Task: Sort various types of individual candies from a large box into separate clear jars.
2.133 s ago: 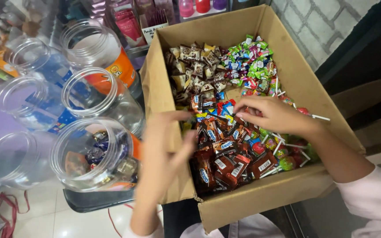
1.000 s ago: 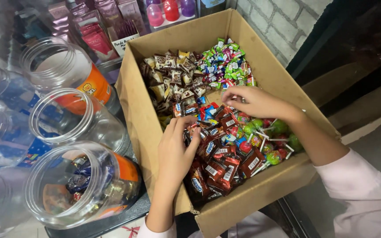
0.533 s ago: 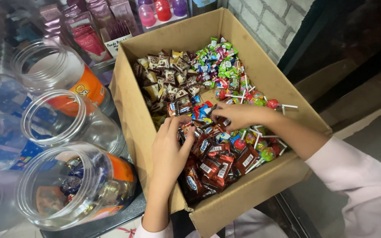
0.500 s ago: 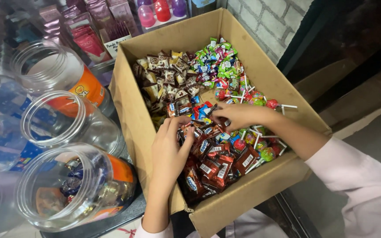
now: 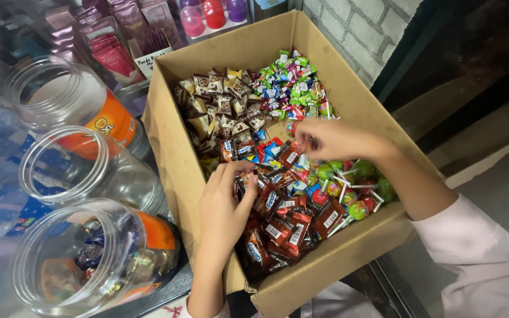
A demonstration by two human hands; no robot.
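An open cardboard box holds sorted sweets: brown-and-cream wrapped candies at the back left, green and mixed-colour candies at the back right, red wrapped bars in front, and lollipops at the right. My left hand is inside the box, its fingers curled over the red and blue candies near the left wall. My right hand hovers above the middle of the box, fingertips pinched on a small wrapped candy.
Three clear plastic jars stand open left of the box: the nearest jar holds a few dark candies, a middle jar and a far jar have orange labels. Pink packets and small bottles sit behind. A brick wall is at the right.
My right hand has moved from the lollipops toward the box's middle and pinched a candy. My left hand has stayed in the red candies, shifting slightly. The view has drifted.
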